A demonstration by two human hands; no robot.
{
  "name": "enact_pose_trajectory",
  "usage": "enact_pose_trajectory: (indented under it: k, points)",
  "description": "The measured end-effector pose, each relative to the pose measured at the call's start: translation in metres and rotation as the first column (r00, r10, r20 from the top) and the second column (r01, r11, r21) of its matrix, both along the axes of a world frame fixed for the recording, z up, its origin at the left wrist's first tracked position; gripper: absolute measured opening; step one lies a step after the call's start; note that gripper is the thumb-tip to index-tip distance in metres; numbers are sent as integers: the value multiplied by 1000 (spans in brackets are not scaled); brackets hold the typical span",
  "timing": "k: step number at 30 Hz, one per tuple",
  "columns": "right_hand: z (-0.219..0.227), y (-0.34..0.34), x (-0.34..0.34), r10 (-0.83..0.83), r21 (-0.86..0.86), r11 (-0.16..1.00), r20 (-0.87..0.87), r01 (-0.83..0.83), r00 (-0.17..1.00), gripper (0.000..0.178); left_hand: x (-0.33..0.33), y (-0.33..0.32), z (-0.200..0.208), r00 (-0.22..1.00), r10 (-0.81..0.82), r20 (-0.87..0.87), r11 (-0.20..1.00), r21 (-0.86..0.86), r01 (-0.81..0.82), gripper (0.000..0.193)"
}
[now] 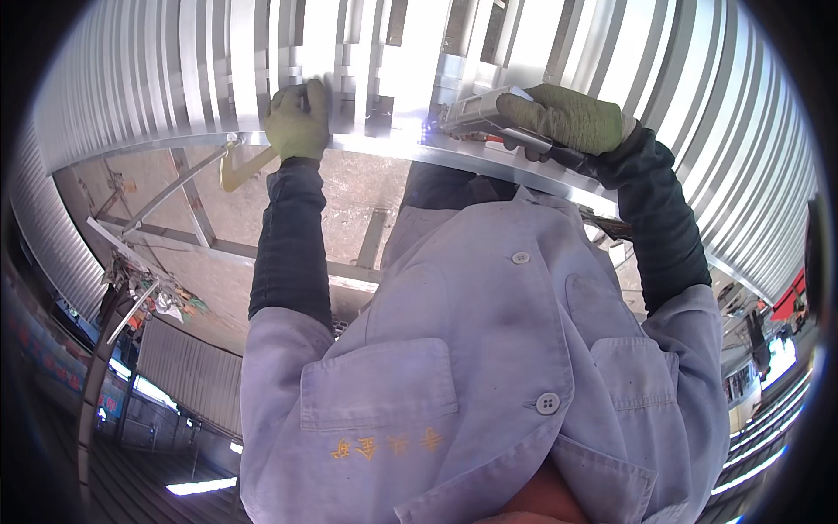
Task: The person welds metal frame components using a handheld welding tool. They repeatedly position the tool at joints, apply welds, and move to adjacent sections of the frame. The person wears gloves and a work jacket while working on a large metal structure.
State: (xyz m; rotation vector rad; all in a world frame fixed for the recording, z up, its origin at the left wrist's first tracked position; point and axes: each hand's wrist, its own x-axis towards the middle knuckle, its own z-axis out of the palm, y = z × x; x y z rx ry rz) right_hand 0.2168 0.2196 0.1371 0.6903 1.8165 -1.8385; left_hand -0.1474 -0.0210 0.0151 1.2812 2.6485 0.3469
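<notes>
corrugated panels [190,371] and a bright light [201,486] ring the workshop, and brown floor [340,196] shows beneath a steel frame [371,237]. pale metal strips [249,52] fan out side by side above it, their near ends meeting a long metal rail [367,145] that curves across the view. the person's right hand [567,120] grips a grey handheld tool [484,109], its fingers closed around the body, with the tip down at the rail, where a small bluish-white glare [429,129] burns. the left hand [298,120], gloved like the other, bears down on the strips close to the rail; its fingers are bent downward, but whether they pinch an edge or merely press cannot be told. a yellow bent bar [231,170] hangs just beside it. by the look of things, the strips are already laid out and a joint near the middle of the rail is being worked, so the job seems partway along. which strip ends are finished and which are left is too washed out to tell.
</notes>
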Motion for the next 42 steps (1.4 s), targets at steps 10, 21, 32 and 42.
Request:
enact_pose_trajectory:
  k: [10,21,32,42]
  points:
    - [-4,-2,13,-32,-47,998,9,32,999,100,-3,-1,-5,999,-22,-27,1000,18,22,51]
    - [-11,-15,49,-147,27,989,135,144,980,72,-4,-2,-3,1000,-25,-11,1000,-8,25,51]
    - [26,-103,93,-615,68,784,-61,618,786,120,-2,-5,2,998,-60,13,997,57,59,49]
    - [-4,-215,71,-960,-30,210,-195,977,201,115,47,69,5,865,-497,66,825,346,448,30]
